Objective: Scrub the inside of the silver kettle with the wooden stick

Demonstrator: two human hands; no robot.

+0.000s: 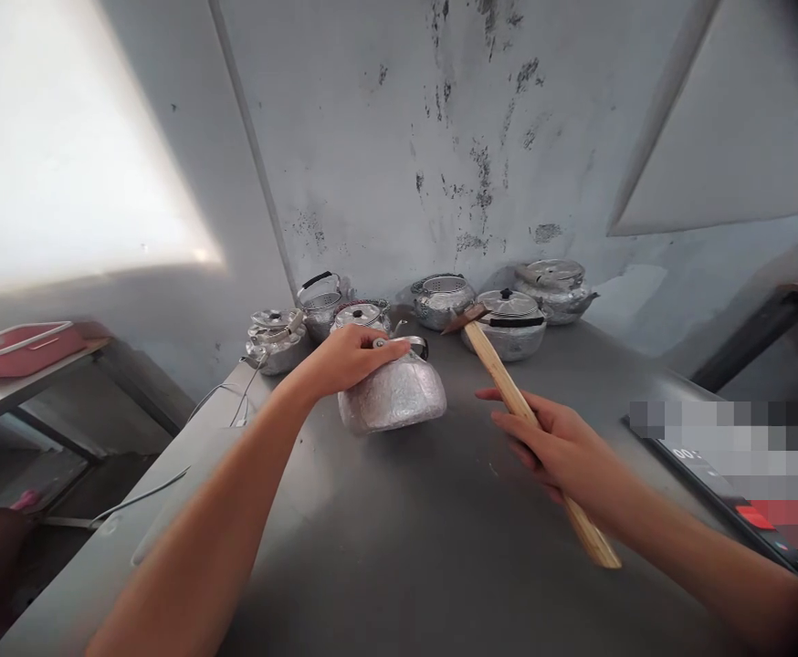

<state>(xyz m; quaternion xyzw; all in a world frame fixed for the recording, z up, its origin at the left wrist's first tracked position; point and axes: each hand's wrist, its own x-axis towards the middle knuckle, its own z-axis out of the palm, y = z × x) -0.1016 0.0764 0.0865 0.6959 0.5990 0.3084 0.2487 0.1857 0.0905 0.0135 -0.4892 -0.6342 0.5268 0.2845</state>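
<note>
1. Both forearms come in from the bottom edge, left at 7 o'clock, right at 5 o'clock, over a grey metal table (399,547).
2. Right hand (556,447) is closed round the shaft of a wooden-handled hammer (509,392). Index finger lies stretched along the handle; the other fingers wrap under it.
3. Handle runs from 5 o'clock, butt end sticking out past the wrist, up toward 12 o'clock. Hammer head is raised near the back row of pots; cannot tell if it touches anything.
4. Left hand (348,358) is clamped down on top of a hammered aluminium kettle (392,391), palm over the lid area, fingers curled round the handle ring.
5. Kettle sits on the table at dead centre, tilted, dimpled body facing the viewer. It is well apart from the right hand, which is at its 4 o'clock.
6. Back row against the stained wall (440,137), at 12 o'clock from the kettle: several more aluminium kettles and pots. Far left one with lid (274,339), an open one with black handle (320,306), a lidded one (362,317) just behind the left hand.
7. Right of those: an open strainer-topped pot (442,299), a lidded pot with black knob (509,321), another behind it (555,287).
8. At 9 o'clock, a side table with a red tray (19,349).
9. Thin cable (225,401) trails off the table's left edge.
</note>
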